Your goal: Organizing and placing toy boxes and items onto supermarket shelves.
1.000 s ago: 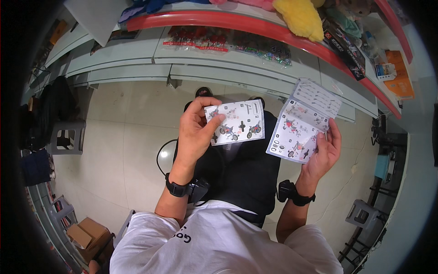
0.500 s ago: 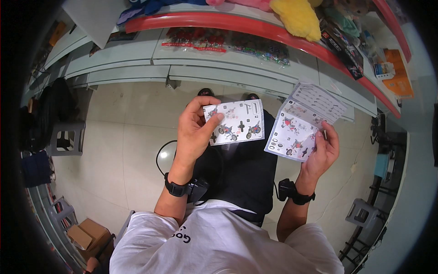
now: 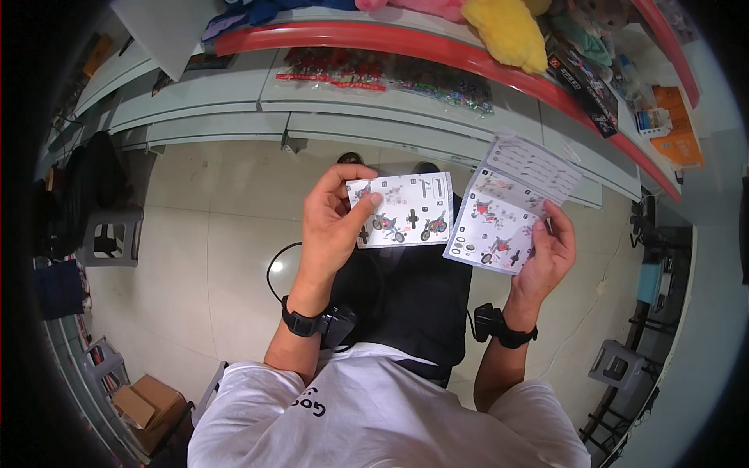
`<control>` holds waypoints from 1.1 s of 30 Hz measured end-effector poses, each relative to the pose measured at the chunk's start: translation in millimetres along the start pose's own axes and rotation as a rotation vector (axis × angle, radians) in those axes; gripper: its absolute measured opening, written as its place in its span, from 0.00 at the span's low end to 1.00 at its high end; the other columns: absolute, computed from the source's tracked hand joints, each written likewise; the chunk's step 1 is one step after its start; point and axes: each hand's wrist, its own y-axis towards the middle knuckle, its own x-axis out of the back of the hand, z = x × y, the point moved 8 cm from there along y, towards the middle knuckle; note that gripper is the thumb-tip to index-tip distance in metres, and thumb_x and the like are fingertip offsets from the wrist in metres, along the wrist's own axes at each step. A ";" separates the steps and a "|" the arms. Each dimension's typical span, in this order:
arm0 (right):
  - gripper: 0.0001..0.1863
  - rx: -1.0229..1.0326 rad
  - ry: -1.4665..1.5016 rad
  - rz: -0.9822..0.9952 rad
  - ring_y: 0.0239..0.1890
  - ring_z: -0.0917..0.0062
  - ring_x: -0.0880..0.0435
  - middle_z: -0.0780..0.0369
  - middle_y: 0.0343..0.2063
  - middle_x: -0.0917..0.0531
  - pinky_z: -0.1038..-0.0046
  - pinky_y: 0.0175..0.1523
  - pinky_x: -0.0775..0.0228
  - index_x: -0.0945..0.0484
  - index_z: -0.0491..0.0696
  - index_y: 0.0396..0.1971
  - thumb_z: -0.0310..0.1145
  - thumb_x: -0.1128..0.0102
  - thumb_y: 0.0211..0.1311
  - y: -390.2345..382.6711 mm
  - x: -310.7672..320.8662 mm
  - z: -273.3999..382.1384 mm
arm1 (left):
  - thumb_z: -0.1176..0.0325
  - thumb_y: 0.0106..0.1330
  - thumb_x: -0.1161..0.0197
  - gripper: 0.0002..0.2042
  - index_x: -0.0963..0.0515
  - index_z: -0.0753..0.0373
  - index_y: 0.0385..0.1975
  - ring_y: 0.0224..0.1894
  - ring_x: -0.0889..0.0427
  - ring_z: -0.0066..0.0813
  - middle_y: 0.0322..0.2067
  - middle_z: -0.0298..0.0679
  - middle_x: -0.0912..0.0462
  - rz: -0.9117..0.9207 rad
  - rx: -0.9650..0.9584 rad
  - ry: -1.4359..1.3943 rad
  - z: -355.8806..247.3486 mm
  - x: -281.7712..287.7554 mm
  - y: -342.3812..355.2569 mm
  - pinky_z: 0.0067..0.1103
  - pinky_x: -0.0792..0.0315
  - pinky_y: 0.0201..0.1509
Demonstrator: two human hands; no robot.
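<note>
Above my lap, my left hand [image 3: 334, 209] pinches a small instruction sheet [image 3: 406, 204] by its left edge, thumb on the printed face. Pictures of a toy motorcycle cover that sheet. On the other side, my right hand [image 3: 548, 253] grips a larger folded instruction leaflet [image 3: 491, 222] at its lower right edge. A crease crosses the leaflet, and its upper panel tilts away, with rows of small part drawings. The two papers are very close at the middle; I cannot tell whether they touch. Fingers behind both papers are partly hidden. Each wrist wears a black strap with a small device.
Ahead runs a grey shelf unit [image 3: 211, 93] with a red-edged shelf [image 3: 335, 35]. Bagged items [image 3: 335, 69], a yellow plush toy [image 3: 507, 35] and a black box [image 3: 581, 86] lie there. Grey stools [image 3: 115, 235] stand at the sides; a cardboard box [image 3: 152, 405] sits lower left.
My right hand and its leaflet have shifted slightly left, narrowing the gap to the other sheet. My left hand and its sheet have hardly moved.
</note>
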 end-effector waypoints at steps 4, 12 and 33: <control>0.15 -0.001 -0.016 0.031 0.46 0.77 0.25 0.57 0.46 0.24 0.78 0.54 0.36 0.25 0.36 0.44 0.16 0.50 0.56 -1.0 -3.0 -2.6 | 0.79 0.59 0.40 0.11 0.28 0.68 0.41 0.32 0.24 0.14 0.31 0.35 0.21 0.012 0.050 0.007 3.7 -0.3 -1.1 0.12 0.31 0.35; 0.15 -0.038 0.002 0.063 0.47 0.77 0.26 0.57 0.46 0.24 0.78 0.55 0.37 0.25 0.36 0.45 0.15 0.50 0.56 -0.6 -3.2 -11.5 | 0.78 0.59 0.41 0.10 0.28 0.67 0.41 0.30 0.23 0.15 0.30 0.35 0.21 -0.014 0.078 -0.095 8.8 -0.4 1.4 0.12 0.30 0.34; 0.16 -0.016 -0.061 0.085 0.45 0.76 0.24 0.54 0.44 0.22 0.78 0.52 0.34 0.27 0.35 0.47 0.18 0.50 0.57 0.9 -14.0 -19.0 | 0.75 0.63 0.45 0.09 0.26 0.67 0.42 0.31 0.24 0.14 0.31 0.34 0.21 -0.048 0.092 -0.124 16.4 10.1 2.3 0.11 0.31 0.36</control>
